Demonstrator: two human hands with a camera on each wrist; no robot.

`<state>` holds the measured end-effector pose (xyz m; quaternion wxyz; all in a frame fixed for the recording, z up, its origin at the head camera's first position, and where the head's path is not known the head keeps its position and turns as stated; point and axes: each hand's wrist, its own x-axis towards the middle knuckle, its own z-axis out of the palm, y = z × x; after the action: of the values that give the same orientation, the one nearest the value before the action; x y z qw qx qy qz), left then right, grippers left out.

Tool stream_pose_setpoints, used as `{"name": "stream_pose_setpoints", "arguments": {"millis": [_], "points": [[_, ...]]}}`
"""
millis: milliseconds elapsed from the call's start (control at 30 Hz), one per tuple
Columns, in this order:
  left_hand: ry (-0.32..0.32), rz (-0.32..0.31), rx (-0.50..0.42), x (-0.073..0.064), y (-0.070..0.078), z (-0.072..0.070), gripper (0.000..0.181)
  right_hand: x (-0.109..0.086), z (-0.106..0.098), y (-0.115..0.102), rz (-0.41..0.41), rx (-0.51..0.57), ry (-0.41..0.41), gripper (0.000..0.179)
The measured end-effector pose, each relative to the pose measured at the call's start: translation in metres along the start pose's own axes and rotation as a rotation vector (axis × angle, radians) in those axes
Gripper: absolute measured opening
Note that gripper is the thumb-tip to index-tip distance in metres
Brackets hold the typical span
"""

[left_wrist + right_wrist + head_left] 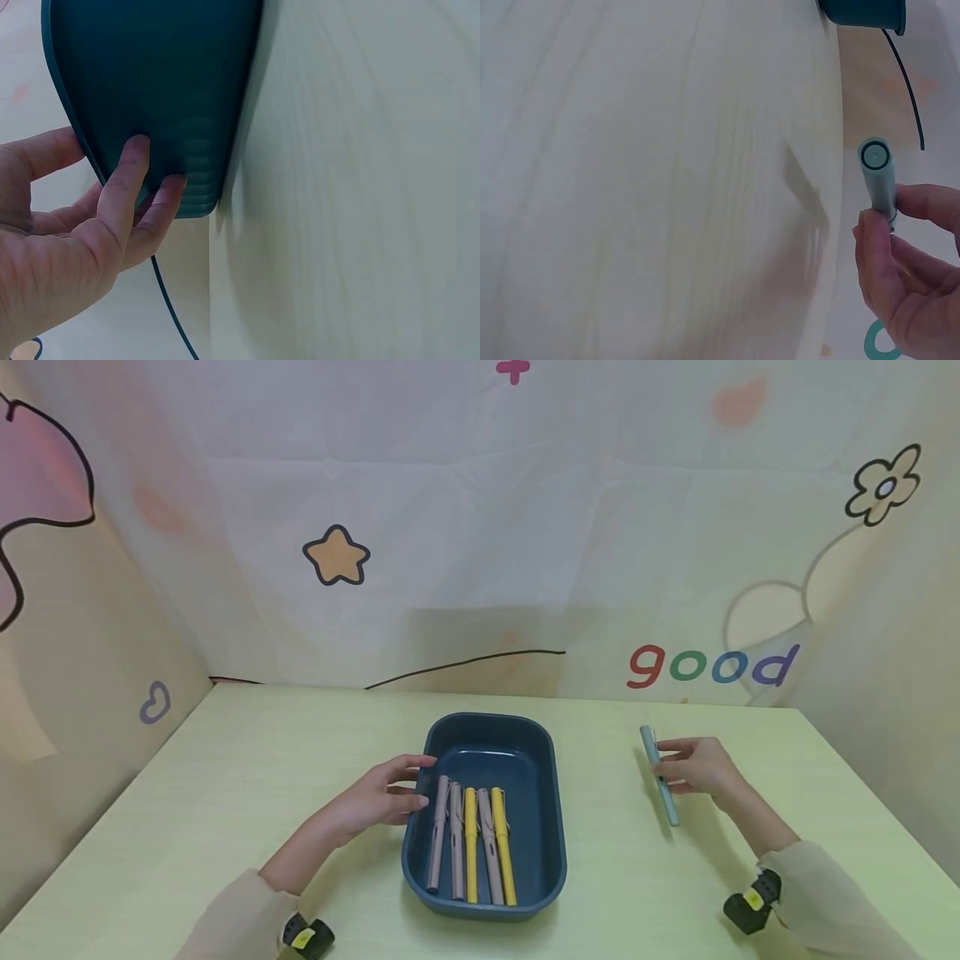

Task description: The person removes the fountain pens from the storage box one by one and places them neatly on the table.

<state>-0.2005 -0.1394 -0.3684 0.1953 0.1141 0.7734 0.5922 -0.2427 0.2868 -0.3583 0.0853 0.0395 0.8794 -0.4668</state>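
Observation:
A dark blue rectangular tray [536,827] stands at the front middle of the table. In it lie three greyish pens [437,835] and two yellow pens [471,847], side by side lengthwise. My left hand [381,793] holds the tray's left wall, with fingertips over the rim and others against the outside, as the left wrist view shows. To the right of the tray, my right hand [699,767] pinches a light blue pen [666,793] between thumb and fingers. The pen tilts above the tabletop, its shadow beside it; its round end [875,156] faces the right wrist camera.
The pale wooden table [300,727] meets a printed cloth backdrop [480,543] at its far edge. Cloth also hangs along the left and right sides. Each sleeve has a small black camera [752,902] at the wrist.

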Motion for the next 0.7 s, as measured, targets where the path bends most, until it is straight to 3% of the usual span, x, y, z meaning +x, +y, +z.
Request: {"name": "stream_pose_setpoints", "arguments": {"millis": [200, 700], "points": [[0.000, -0.002, 0.004, 0.000, 0.000, 0.001, 0.052, 0.004, 0.007, 0.003, 0.006, -0.048, 0.003, 0.051], [0.025, -0.021, 0.005, 0.000, 0.002, 0.002, 0.052, 0.022, 0.040, -0.018, 0.007, -0.059, -0.013, 0.046]]}}
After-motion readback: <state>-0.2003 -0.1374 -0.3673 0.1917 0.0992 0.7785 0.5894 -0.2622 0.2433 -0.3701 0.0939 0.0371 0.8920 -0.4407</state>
